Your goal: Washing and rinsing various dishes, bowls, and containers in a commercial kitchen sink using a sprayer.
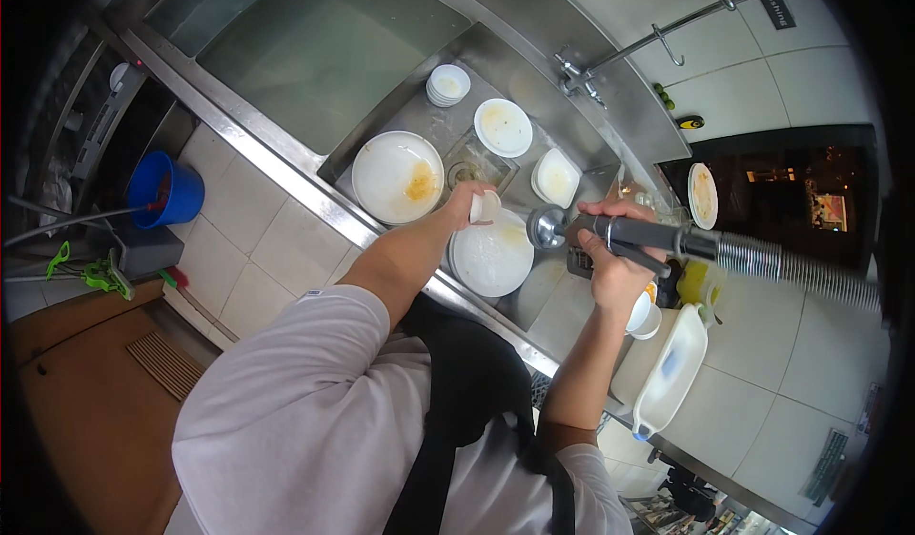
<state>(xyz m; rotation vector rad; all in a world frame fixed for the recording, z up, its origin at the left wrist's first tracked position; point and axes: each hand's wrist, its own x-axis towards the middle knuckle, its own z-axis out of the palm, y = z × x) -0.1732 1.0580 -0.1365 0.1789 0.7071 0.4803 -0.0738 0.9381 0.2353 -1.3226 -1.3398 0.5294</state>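
Note:
My left hand (468,203) grips a small white cup (485,208) above a stack of large white plates (493,263) in the steel sink. In my right hand (618,249) is a pre-rinse spray nozzle (548,227) on a coiled metal hose (786,260), its head facing the cup. Beyond the left hand lies a large round plate (386,170) with orange-yellow food residue. A smaller stained plate (503,128), a stack of small white bowls (448,85) and squarish white dishes (556,178) sit around the drain (465,172).
A basin of cloudy water (329,56) adjoins at the upper left. The wall faucet (580,83) stands behind the sink. To the right are a long white tub (672,370), a stained oval plate (703,195) and small bowls (645,320). A blue bucket (166,188) stands on the floor.

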